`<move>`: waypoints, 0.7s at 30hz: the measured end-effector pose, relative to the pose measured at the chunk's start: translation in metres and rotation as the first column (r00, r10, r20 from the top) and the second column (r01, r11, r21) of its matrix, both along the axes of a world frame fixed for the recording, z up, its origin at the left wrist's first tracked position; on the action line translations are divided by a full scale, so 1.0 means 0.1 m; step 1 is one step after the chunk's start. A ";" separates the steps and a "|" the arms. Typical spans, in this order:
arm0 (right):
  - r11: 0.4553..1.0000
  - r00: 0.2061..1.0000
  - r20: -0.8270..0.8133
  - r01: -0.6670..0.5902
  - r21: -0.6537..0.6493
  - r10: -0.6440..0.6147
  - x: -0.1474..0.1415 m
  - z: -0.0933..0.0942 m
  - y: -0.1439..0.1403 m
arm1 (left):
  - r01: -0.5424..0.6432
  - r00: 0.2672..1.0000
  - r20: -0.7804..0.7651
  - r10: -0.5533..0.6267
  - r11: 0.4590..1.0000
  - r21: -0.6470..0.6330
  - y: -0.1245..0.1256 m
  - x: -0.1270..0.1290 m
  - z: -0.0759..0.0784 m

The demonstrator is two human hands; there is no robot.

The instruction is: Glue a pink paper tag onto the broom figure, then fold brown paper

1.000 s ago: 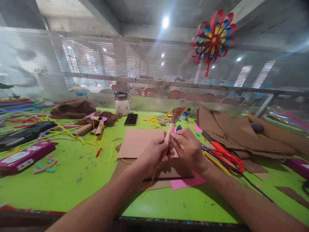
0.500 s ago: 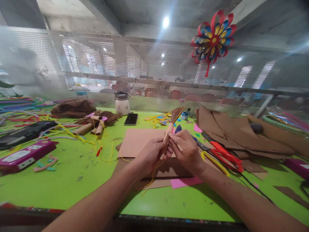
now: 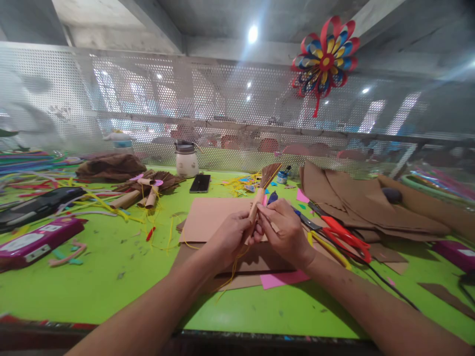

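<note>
My left hand (image 3: 232,231) is wrapped round the handle of a small brown paper broom (image 3: 257,199), whose fringed end fans out up and to the right. Pressed against the handle's right side are the fingertips of my right hand (image 3: 287,228), closed in a pinch; what lies between them is too small to make out. Yellow thread (image 3: 234,273) hangs below my left hand. Under both hands lie a light brown paper sheet (image 3: 208,215) and darker brown sheets (image 3: 200,259), with a pink paper piece (image 3: 284,280) at their near edge.
Red-handled scissors (image 3: 345,237) and a yellow-handled tool (image 3: 332,251) lie to the right, before stacked brown paper (image 3: 356,202). A phone (image 3: 200,183), a white jar (image 3: 186,160) and paper brooms (image 3: 152,188) stand or lie behind. At left is a purple device (image 3: 40,242).
The view has shifted very slightly. Both hands keep nearly the same pose on the paper broom.
</note>
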State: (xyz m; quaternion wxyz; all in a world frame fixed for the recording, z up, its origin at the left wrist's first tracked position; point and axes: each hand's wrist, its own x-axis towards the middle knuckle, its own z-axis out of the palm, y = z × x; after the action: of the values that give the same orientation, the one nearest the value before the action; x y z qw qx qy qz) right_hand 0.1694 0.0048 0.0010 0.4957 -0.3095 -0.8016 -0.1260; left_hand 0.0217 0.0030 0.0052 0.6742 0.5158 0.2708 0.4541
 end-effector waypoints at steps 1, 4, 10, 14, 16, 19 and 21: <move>1.000 1.000 0.000 0.000 0.002 0.000 0.00 0.00 0.00 | -0.003 1.000 0.000 0.003 1.000 0.001 0.00 0.00 0.00; 1.000 1.000 -0.001 0.011 -0.001 -0.011 0.00 -0.01 0.00 | 0.000 1.000 0.012 0.000 1.000 0.009 0.00 0.00 0.00; 1.000 1.000 -0.002 0.014 -0.017 -0.014 0.00 -0.01 0.00 | -0.003 1.000 0.004 0.003 0.999 0.037 -0.01 -0.01 0.00; 1.000 1.000 -0.012 0.022 -0.021 -0.022 -0.01 -0.01 -0.01 | -0.022 0.999 -0.045 0.024 0.999 0.046 -0.01 -0.01 0.01; 1.000 1.000 -0.015 0.025 -0.017 -0.025 -0.02 0.00 -0.01 | -0.018 0.998 -0.054 0.021 0.999 0.048 -0.01 -0.01 0.01; 1.000 0.999 -0.025 0.024 -0.015 -0.025 -0.03 0.00 -0.02 | -0.015 0.999 -0.051 0.018 0.998 0.054 -0.01 -0.01 0.00; 1.000 0.999 -0.037 0.017 -0.008 -0.018 -0.03 0.00 -0.03 | -0.019 0.999 -0.034 0.021 0.998 0.056 -0.02 -0.01 0.00</move>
State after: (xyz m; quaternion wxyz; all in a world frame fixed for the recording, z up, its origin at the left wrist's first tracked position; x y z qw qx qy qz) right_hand 0.1666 0.0023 0.0009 0.5083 -0.3205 -0.7900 -0.1216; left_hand 0.0206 0.0010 0.0055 0.6501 0.5393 0.2749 0.4593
